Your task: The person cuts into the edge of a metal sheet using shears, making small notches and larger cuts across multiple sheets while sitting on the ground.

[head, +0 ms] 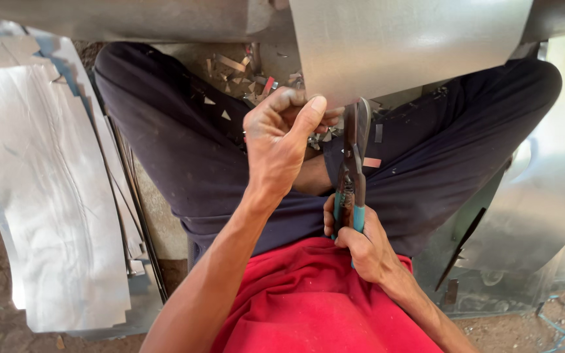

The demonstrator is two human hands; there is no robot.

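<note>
right hand (361, 245) gripped shut on tin snips (352, 173), blades at the bottom edge of the metal sheet (400, 46). left hand (282, 134) pinches that edge. offcuts (240, 75) litter the ground between the knees, so trimming looks partway; cut sheets (47, 196) stacked left.

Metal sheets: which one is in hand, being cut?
The curved sheet at top centre: left hand pinches its lower edge, snips in right hand meet it. Others lie untouched alongside.

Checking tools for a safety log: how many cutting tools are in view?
1: teal-handled metal snips, held in the right hand, blades at the curved grey sheet metal's edge, which the left hand pinches. Others may be hidden.
</note>
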